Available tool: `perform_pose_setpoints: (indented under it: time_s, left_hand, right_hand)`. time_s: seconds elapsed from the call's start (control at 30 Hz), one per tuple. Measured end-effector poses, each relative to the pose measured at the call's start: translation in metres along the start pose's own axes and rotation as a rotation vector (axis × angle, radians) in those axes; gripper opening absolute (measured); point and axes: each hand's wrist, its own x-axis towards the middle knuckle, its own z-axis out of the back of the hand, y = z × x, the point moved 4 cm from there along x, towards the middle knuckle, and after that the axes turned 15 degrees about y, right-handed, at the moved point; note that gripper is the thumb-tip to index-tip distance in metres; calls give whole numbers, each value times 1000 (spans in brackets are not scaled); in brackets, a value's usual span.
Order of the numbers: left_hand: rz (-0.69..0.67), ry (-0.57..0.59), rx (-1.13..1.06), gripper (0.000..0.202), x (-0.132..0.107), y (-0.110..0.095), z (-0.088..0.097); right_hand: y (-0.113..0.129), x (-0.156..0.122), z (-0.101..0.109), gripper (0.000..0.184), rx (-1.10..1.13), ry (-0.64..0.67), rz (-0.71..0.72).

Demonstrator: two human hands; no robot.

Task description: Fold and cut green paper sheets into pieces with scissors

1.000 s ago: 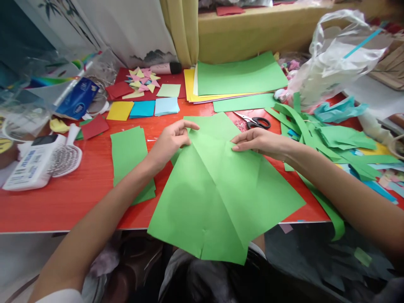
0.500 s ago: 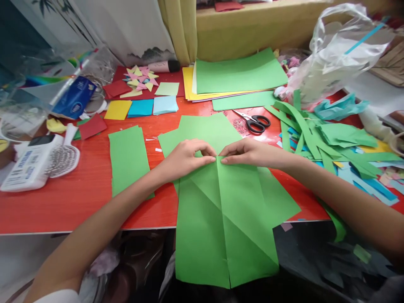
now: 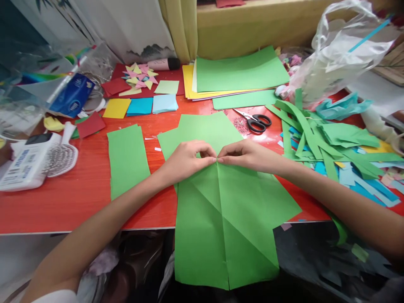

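A large green sheet of paper (image 3: 202, 235) with a centre crease and a diagonal crease hangs over the table's front edge. At the top of its centre crease, my left hand (image 3: 191, 160) pinches it between thumb and fingers. Right beside that, my right hand (image 3: 249, 155) pinches the same edge, fingertips almost touching the left ones. Under and behind it, more green paper (image 3: 205, 126) lies on the red table (image 3: 63, 206). Black-handled scissors (image 3: 257, 122) rest behind my right hand. Left of my left hand lies a cut green piece (image 3: 128, 160).
Green paper strips (image 3: 309, 134) and blue scraps heap at the right, near a clear plastic bag (image 3: 341, 63). Stacked large sheets (image 3: 240, 71) lie at the back. Coloured squares (image 3: 140, 106), folded paper stars (image 3: 142, 76), a hairbrush (image 3: 65, 155) and a white bottle (image 3: 28, 164) are at the left.
The two hands' fingertips have drawn slightly closer together at the top of the crease. The view has shifted a little; the sheet otherwise hangs much as before.
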Motion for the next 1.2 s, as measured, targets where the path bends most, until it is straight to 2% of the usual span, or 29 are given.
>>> perform_pose_setpoints:
  time_s: [0.2,0.3,0.53,0.93,1.2]
  left_hand:
    - [70,63,-143,16,1,3,-1]
    - [61,63,-142,18,1,5,0]
    - [30,39,-62,14,3,3,1]
    - [132,75,-205,16,6,17,-3]
    - [187,61,-275,17,7,19,-1]
  right_hand:
    - [-2,0,0,31,78,46,-12]
    - [-2,1,0,31,72,50,-22]
    - [1,2,-2,31,40,-1,16]
    - [1,3,-8,29,-19,-46,67]
    - [9,1,-6,27,-177,-109,102]
